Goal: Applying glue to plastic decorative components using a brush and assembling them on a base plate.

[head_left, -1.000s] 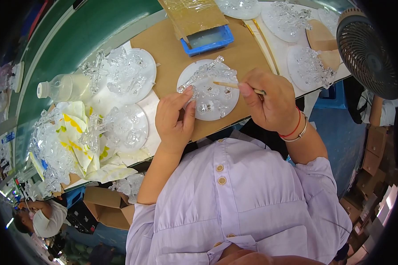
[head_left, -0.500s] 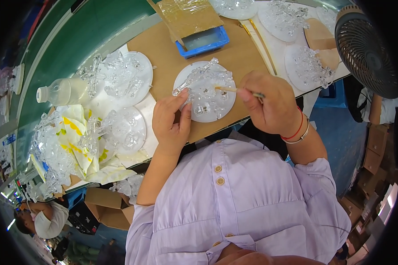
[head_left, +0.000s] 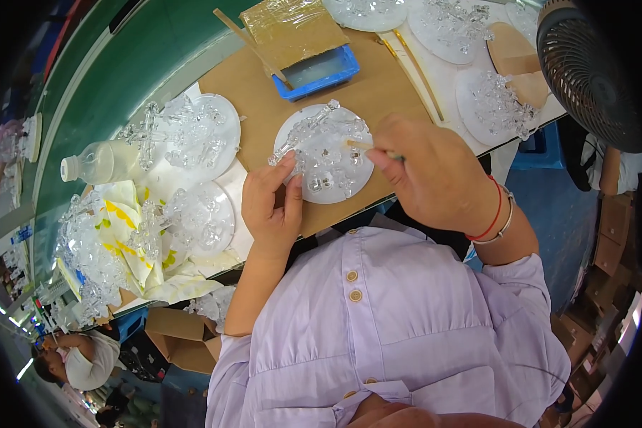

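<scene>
A round white disc (head_left: 347, 187) lies in front of me with several clear plastic pieces (head_left: 312, 133) on it. My left hand (head_left: 269, 207) is at the disc's near left edge, its fingers curled around the lower end of a long clear piece; thumb and index finger are a little apart. In my right hand (head_left: 429, 175), closed in a pinch, is a slim brush (head_left: 360, 145) with a pale tip. That tip points left and is over or on the pieces at the disc's right side; contact cannot be made out.
Beyond the disc stands a blue tray (head_left: 319, 84) of cloudy liquid, partly covered by cardboard (head_left: 292, 32). Loaded discs (head_left: 225, 118) sit left, near a plastic bottle (head_left: 107, 162) and a heap of clear parts (head_left: 93, 242). A black fan (head_left: 592, 75) stands at right.
The whole view has shifted slightly. My right hand and the brush have moved a little, the tip staying over the same side of the disc. My left hand stays at the disc's edge.
</scene>
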The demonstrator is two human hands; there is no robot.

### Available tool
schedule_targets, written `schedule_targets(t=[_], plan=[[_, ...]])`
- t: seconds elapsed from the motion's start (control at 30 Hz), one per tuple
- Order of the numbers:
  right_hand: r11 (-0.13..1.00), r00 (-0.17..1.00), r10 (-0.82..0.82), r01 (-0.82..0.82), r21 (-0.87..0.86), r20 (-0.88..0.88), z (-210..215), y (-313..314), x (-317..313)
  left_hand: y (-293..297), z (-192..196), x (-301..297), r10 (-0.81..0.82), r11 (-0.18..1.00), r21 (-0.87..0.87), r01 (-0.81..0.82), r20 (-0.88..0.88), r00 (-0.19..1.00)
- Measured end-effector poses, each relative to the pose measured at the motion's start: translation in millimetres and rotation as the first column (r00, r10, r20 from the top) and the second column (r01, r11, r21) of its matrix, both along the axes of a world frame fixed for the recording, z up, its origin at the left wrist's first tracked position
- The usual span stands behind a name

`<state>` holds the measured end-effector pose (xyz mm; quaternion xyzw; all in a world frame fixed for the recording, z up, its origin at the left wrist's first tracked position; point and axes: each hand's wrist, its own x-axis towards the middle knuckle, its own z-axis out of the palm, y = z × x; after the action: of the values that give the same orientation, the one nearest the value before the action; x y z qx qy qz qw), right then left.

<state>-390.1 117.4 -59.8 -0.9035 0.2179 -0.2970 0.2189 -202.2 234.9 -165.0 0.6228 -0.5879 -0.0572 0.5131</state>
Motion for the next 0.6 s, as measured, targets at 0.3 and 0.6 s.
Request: schedule_targets(t=[0.3, 0.6], plan=[[0.999, 0.998, -0.025, 0.023, -0.045, -0.049, -3.6, -7.3, -9.9, -1.2, 0.2, -1.3, 0.004, 1.000, -0.015, -0.004, 0.001, 1.000], [0.997, 0.999, -0.014, 0.011, 0.081, 0.031, -10.5, -17.6, -21.0, 0.6, 0.3, -1.0, 0.018, 1.000, 0.004, -0.018, 0.010, 1.000]])
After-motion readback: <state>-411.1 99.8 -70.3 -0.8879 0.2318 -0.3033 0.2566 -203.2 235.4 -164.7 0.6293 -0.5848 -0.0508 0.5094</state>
